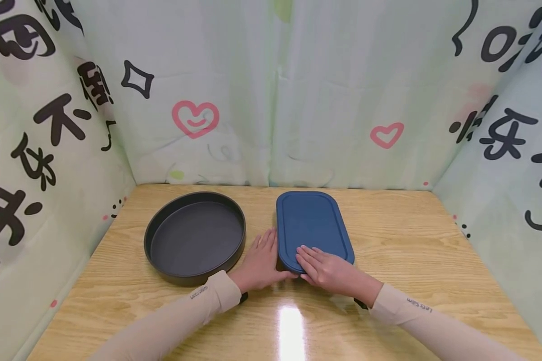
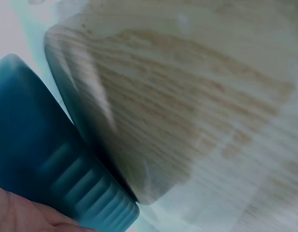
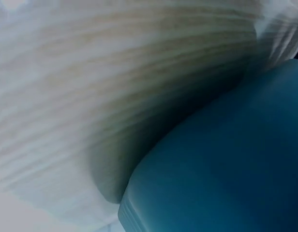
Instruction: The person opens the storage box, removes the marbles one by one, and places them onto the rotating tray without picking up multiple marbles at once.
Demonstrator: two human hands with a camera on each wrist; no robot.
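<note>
A rectangular box with a blue lid [image 1: 313, 223] lies on the wooden table, a little right of the middle. Along its left side stretch the straight fingers of my left hand [image 1: 262, 265], with the thumb reaching across the near corner. My right hand [image 1: 327, 271] rests on the near edge of the lid, its fingers flat on top and its thumb by the front edge. Left of the box stands a round dark pan [image 1: 194, 235]. In the left wrist view, a blue ridged surface [image 2: 86, 188] shows next to part of my hand [image 2: 28, 215].
The wooden table [image 1: 402, 240] runs back to a pale curtain [image 1: 334, 90] with drawn hearts and lettering. More printed cloth hangs at the left and right sides. A bright light reflection lies on the tabletop near the front.
</note>
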